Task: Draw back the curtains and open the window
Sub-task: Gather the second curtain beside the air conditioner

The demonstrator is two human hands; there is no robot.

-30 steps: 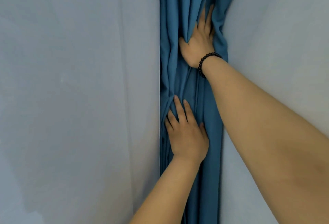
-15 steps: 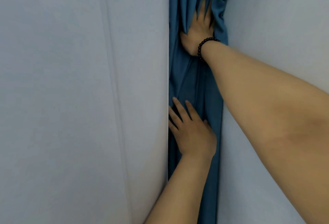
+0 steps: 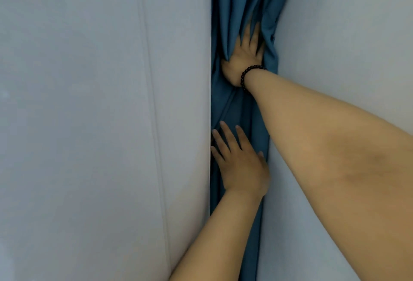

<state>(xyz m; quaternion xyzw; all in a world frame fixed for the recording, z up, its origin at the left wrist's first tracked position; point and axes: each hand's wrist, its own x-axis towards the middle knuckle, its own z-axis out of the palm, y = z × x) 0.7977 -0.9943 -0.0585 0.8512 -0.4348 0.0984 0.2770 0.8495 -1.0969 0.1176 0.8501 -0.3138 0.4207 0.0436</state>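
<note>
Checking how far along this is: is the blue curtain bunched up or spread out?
Bunched up. The blue curtain hangs as a narrow pleated strip between pale surfaces, with the left hand and right hand pressed against it.

head cam | faces forward | close on curtain [image 3: 237, 110] between walls [image 3: 89, 102]
</note>
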